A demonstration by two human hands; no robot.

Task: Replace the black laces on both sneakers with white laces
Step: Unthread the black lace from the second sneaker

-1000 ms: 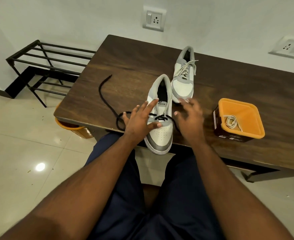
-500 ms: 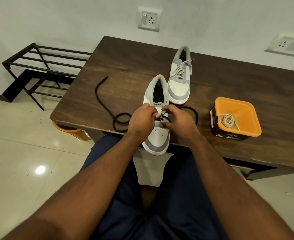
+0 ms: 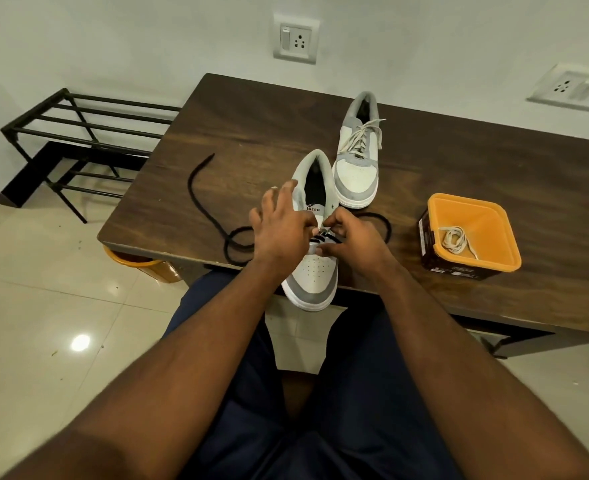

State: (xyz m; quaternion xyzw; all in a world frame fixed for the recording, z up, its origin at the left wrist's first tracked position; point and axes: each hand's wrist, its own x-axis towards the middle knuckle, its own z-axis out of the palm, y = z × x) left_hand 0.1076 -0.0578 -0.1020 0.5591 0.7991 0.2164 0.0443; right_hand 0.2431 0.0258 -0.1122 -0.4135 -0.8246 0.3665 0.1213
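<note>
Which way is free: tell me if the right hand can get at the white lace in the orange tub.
Probably yes. The white lace lies loose in the open orange tub, on the right hand's own side, with bare table between. But that hand is pinching the black lace and must release first.

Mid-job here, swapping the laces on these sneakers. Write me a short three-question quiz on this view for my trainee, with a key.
1. True or false: the far sneaker already has a white lace.
2. Where does the spare white lace lie? A) in the orange tub B) on the floor C) on the black rack
3. Fill in: the near sneaker, where the left hand and the right hand work, has a ____ lace in its lowest eyelets.

Key: 1 true; 2 A; 3 black.
</note>
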